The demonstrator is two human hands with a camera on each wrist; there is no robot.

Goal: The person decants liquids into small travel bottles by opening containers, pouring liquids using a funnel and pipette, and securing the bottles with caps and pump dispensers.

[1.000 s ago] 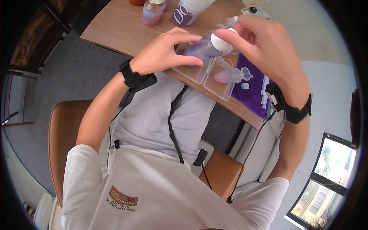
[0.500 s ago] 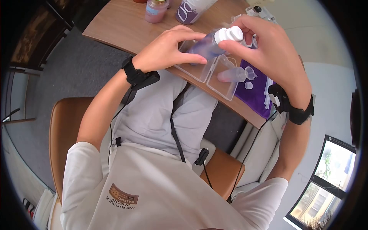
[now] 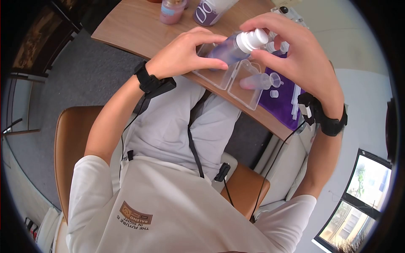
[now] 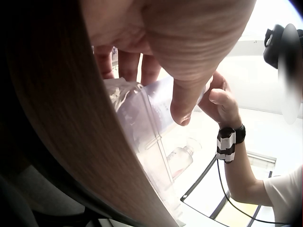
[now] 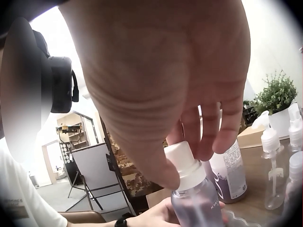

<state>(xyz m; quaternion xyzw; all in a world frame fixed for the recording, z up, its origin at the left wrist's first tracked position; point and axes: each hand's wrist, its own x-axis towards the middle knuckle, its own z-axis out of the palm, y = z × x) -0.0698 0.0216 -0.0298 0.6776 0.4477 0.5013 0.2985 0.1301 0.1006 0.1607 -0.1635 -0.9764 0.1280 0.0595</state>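
My left hand grips the body of a clear, bluish-purple bottle, with thumb and fingers on opposite sides. The bottle is tilted, its stepped white cap pointing to the right. My right hand curls its thumb and fingers about that cap. In the right wrist view the thumb lies against the cap's collar. Below the hands an opened clear plastic case lies at the table edge. In it is a small bottle with pink contents and a clear funnel at its mouth.
A small white cap and thin clear sticks lie on a purple cloth. Farther back on the wooden table stand a pink jar and a purple-and-white bottle. Clear spray bottles stand nearby.
My right fingers have shifted their hold on the white cap, the thumb sliding toward its collar and more of the cap showing. The left hand keeps its grip on the bottle.
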